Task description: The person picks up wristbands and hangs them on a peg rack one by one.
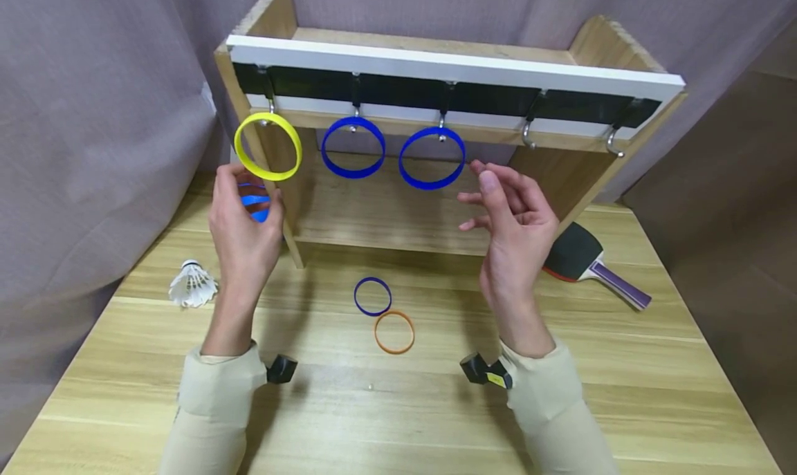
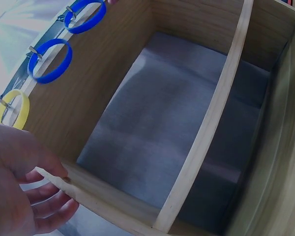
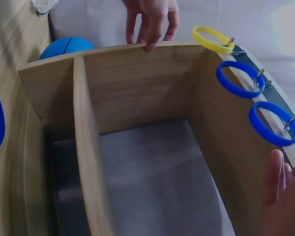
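Note:
A wooden rack (image 1: 436, 46) stands on the table with a row of hooks along its front. A yellow ring (image 1: 237, 146) hangs on the leftmost hook, and two blue rings (image 1: 353, 175) (image 1: 432, 186) hang on the two hooks beside it. My left hand (image 1: 254, 197) grips the front edge of the rack's left side panel (image 2: 88, 194), just below the yellow ring (image 2: 20, 110). My right hand (image 1: 482, 191) hovers with relaxed fingers and holds nothing, just right of the third ring (image 3: 265, 130). A small blue ring (image 1: 355, 296) and an orange ring (image 1: 394, 352) lie on the table between my forearms.
Two hooks (image 1: 528, 137) (image 1: 613, 146) at the right are bare. A shuttlecock (image 1: 193, 285) lies to the left and a table tennis paddle (image 1: 579, 254) by the rack's right foot. A blue ball (image 3: 66, 46) sits outside the left panel. Grey curtain surrounds the table.

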{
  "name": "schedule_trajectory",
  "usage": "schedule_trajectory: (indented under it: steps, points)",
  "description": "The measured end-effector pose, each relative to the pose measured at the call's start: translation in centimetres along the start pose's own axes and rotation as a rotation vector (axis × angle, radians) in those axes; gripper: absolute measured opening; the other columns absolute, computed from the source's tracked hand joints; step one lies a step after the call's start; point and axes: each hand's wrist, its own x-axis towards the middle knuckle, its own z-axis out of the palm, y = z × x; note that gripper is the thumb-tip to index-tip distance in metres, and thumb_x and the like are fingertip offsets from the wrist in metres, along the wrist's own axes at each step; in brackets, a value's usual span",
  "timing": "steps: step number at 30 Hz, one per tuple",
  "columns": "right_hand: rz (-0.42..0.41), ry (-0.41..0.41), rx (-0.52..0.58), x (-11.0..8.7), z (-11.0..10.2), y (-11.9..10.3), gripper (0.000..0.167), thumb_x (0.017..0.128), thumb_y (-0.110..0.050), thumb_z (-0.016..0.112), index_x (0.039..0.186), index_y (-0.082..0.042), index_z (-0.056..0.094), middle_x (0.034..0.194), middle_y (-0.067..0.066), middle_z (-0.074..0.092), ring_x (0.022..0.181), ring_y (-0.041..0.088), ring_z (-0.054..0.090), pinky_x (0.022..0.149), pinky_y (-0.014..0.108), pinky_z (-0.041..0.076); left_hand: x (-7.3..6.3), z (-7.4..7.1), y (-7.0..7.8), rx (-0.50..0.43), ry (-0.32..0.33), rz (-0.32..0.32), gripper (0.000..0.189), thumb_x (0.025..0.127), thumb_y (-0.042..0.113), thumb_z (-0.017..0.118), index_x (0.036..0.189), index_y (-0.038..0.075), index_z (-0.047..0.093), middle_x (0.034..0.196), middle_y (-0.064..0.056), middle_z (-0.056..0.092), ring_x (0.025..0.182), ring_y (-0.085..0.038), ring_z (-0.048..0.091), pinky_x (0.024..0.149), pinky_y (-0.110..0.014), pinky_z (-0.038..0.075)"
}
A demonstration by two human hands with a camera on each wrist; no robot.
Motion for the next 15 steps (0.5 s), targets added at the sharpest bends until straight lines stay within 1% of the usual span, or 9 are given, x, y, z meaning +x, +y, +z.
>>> schedule_trajectory:
  steps: [2, 4, 6, 7, 8, 10, 13, 15]
  points:
    - [0.009, 0.003, -0.02, -0.2, -0.4, 0.0, 0.025, 0.09, -0.003, 0.069, 0.108, 0.013, 0.064, 0.107, 0.031, 0.065, 0.07, 0.031, 0.069, 0.043, 0.029, 0.055, 0.0, 0.1, 0.0, -0.006, -0.004, -0.004, 0.035, 0.086, 0.0, 0.067, 0.118, -0.002, 0.052, 0.107, -0.01, 0.058, 0.089, -0.015, 0.062, 0.073, -0.024, 0.058]
    - [0.038, -0.011, -0.058, -0.6, -1.0, -0.1, 0.025, 0.091, -0.004, 0.069, 0.108, 0.013, 0.064, 0.104, 0.03, 0.067, 0.069, 0.031, 0.069, 0.043, 0.03, 0.055, -0.1, 0.1, 0.0, -0.011, -0.008, -0.01, 0.035, 0.086, -0.001, 0.067, 0.118, -0.002, 0.052, 0.106, -0.009, 0.058, 0.089, -0.014, 0.062, 0.074, -0.023, 0.057]
    - [0.096, -0.062, -0.13, -1.2, -1.7, -0.3, 0.024, 0.09, -0.006, 0.07, 0.106, 0.012, 0.066, 0.098, 0.028, 0.068, 0.068, 0.031, 0.069, 0.044, 0.031, 0.055, -0.2, 0.2, 0.1, -0.011, -0.011, -0.011, 0.036, 0.086, -0.001, 0.067, 0.118, -0.001, 0.052, 0.106, -0.009, 0.057, 0.089, -0.014, 0.062, 0.074, -0.023, 0.057]
    - [0.134, -0.111, -0.187, -1.6, -2.0, -0.5, 0.023, 0.09, -0.007, 0.071, 0.105, 0.01, 0.067, 0.094, 0.027, 0.069, 0.067, 0.031, 0.069, 0.045, 0.032, 0.056, -0.2, 0.2, 0.1, -0.01, -0.012, -0.011, 0.036, 0.086, 0.0, 0.067, 0.119, -0.001, 0.052, 0.106, -0.009, 0.057, 0.089, -0.014, 0.062, 0.074, -0.024, 0.057]
    - [0.175, -0.178, -0.254, -1.9, -2.5, -0.5, 0.022, 0.09, -0.008, 0.071, 0.105, 0.007, 0.068, 0.092, 0.024, 0.07, 0.067, 0.03, 0.069, 0.047, 0.032, 0.056, -0.2, 0.2, 0.1, -0.008, -0.012, -0.009, 0.036, 0.086, 0.0, 0.067, 0.119, -0.001, 0.052, 0.106, -0.009, 0.057, 0.089, -0.014, 0.062, 0.074, -0.025, 0.058]
    - [0.248, -0.328, -0.427, -2.8, -3.2, -0.5, 0.018, 0.089, -0.013, 0.073, 0.102, -0.001, 0.071, 0.087, 0.015, 0.072, 0.066, 0.026, 0.068, 0.05, 0.031, 0.057, -0.2, 0.2, 0.1, 0.0, -0.005, -0.001, 0.036, 0.086, 0.001, 0.068, 0.118, -0.002, 0.052, 0.107, -0.01, 0.058, 0.089, -0.014, 0.062, 0.074, -0.026, 0.058]
    - [0.287, -0.544, -0.719, -4.0, -3.8, 0.1, 0.013, 0.088, -0.02, 0.075, 0.1, -0.014, 0.074, 0.083, -0.001, 0.072, 0.067, 0.017, 0.066, 0.055, 0.028, 0.056, -0.1, 0.1, 0.1, 0.002, 0.008, 0.007, 0.035, 0.086, 0.002, 0.068, 0.118, -0.002, 0.052, 0.107, -0.01, 0.058, 0.088, -0.015, 0.062, 0.073, -0.026, 0.058]
    - [0.297, -0.645, -0.892, -4.8, -3.9, 0.8, 0.01, 0.087, -0.022, 0.076, 0.097, -0.02, 0.074, 0.08, -0.009, 0.07, 0.065, 0.011, 0.063, 0.055, 0.027, 0.054, -0.1, 0.1, 0.1, -0.004, 0.014, 0.008, 0.035, 0.086, 0.001, 0.067, 0.117, -0.002, 0.052, 0.106, -0.01, 0.059, 0.088, -0.015, 0.062, 0.073, -0.024, 0.057]
